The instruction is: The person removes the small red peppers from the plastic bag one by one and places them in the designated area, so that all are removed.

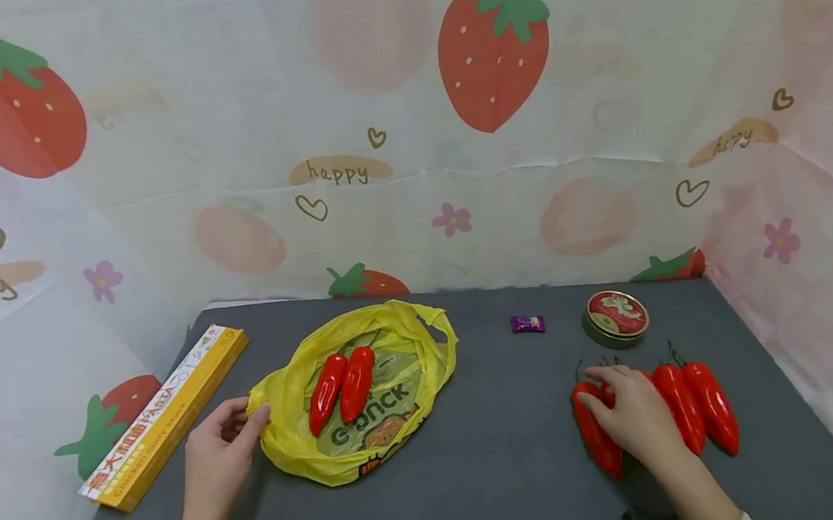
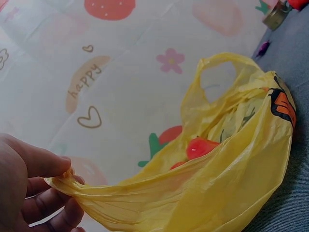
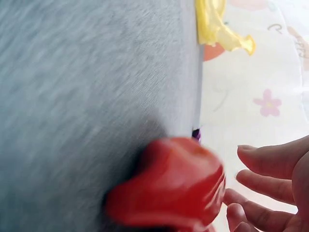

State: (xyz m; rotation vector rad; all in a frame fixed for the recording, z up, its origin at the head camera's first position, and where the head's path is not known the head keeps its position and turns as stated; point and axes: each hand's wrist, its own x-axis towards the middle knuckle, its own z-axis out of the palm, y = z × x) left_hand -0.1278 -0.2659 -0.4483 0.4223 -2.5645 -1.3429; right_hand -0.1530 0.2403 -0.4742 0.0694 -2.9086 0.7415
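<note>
My left hand (image 1: 217,459) pinches the left edge of a yellow plastic bag (image 1: 280,428) between thumb and fingers. In the left wrist view, the bag's edge (image 2: 120,195) is drawn up toward that hand. Two red chili peppers (image 1: 356,385) lie in the open bag. On the right, my right hand (image 1: 636,413) hovers over a row of several red chili peppers (image 1: 711,409), partly covering the middle ones. The right wrist view shows its fingers (image 3: 268,186) loosely spread beside a blurred red pepper (image 3: 178,179), with nothing gripped.
A yellow pasta box (image 1: 168,418) lies slanted along the table's left edge. Behind the right-hand peppers stands a round tin (image 1: 615,319) with a red lid, and a small purple wrapped sweet (image 1: 527,324) lies to its left. A strawberry-print cloth (image 1: 414,235) hangs behind the grey table (image 1: 499,486).
</note>
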